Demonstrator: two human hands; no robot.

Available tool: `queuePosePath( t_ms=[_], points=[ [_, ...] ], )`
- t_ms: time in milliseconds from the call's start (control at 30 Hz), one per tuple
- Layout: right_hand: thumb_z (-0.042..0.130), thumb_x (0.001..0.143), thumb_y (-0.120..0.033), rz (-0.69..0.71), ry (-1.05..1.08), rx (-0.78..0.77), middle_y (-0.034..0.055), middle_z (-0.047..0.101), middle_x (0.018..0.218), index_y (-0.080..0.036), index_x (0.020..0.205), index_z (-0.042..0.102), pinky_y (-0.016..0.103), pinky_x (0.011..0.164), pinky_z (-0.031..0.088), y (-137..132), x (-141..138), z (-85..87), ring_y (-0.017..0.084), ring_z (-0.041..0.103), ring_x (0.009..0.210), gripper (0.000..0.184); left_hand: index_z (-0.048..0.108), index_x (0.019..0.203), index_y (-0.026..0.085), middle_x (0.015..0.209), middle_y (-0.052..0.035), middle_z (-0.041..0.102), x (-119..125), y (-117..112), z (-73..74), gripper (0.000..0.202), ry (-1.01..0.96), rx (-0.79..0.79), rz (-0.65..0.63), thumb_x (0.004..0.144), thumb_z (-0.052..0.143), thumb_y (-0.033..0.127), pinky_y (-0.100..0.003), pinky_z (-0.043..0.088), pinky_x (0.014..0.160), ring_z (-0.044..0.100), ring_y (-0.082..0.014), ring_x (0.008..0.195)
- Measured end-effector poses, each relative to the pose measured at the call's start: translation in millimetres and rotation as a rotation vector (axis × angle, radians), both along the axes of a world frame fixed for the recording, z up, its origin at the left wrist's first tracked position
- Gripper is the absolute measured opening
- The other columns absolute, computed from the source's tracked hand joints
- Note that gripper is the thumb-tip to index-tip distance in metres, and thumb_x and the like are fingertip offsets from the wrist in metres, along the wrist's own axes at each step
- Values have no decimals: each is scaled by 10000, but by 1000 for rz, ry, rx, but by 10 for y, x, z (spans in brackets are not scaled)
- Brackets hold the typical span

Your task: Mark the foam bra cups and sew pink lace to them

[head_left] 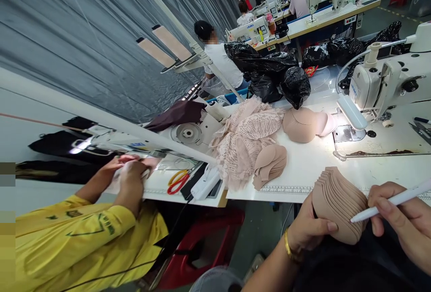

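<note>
My left hand (308, 231) grips a fanned stack of beige padded cups (338, 202) at the near edge of the white table (313, 166). My right hand (406, 220) is closed around a white pen (390, 202), whose tip rests close to the stack's right side. A gold bangle sits on my left wrist. On the table beyond lie a smaller pile of beige cups (269, 164), a heap of pink lace fabric (244, 141) and moulded cups (301, 124). A white sewing machine (387, 79) stands at the right.
A co-worker in a yellow sleeve (81, 233) handles material at the neighbouring station to the left, near red-and-yellow scissors (178, 180). Black plastic bags (272, 74) are piled behind. Other people sit at sewing machines in the background. A red stool (202, 242) stands under the table.
</note>
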State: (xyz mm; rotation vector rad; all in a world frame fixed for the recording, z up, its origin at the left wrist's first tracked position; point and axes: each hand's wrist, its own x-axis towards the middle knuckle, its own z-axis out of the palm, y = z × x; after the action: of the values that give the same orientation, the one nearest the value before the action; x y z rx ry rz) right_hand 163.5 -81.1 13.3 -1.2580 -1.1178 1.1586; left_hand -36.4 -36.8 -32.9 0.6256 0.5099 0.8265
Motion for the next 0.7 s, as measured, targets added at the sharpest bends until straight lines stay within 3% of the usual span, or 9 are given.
queuePosePath(
  t_ms=[133,267,400,600,700],
  points=[
    [578,1101,-488,124,-72,95,-21,616,658,-279,856,688,263,610,478,15,50,-63,162,568,626,340,629,1418,142,1302,-154,744,10,0,4,892,-12,-25,16,585,942,192,-443,527,1049,683,-375,1239],
    [568,1105,-498,74,-60,64,-20,607,661,-279,869,686,260,641,501,8,57,-61,167,569,653,342,625,1426,141,1291,-155,750,18,-4,2,898,-13,-27,18,585,937,190,-424,528,1026,691,-368,1223],
    [555,1116,-460,158,-67,102,-23,624,655,-284,899,700,241,638,508,16,72,-80,158,579,643,315,622,1428,137,1306,-164,747,25,-8,6,887,-4,-8,11,598,926,198,-437,517,1056,680,-382,1258],
    [595,1084,-504,7,-43,50,-8,604,662,-280,872,693,274,659,524,-14,33,-62,187,576,668,324,626,1434,154,1342,-170,735,19,-14,0,890,9,-16,20,600,932,212,-492,519,1079,675,-401,1272],
    [592,1088,-480,61,-75,70,-8,614,673,-279,861,686,262,641,521,-24,35,-94,180,589,657,317,653,1405,141,1317,-170,747,23,-3,24,853,21,-10,15,603,931,218,-481,517,1073,685,-395,1252]
  ],
)
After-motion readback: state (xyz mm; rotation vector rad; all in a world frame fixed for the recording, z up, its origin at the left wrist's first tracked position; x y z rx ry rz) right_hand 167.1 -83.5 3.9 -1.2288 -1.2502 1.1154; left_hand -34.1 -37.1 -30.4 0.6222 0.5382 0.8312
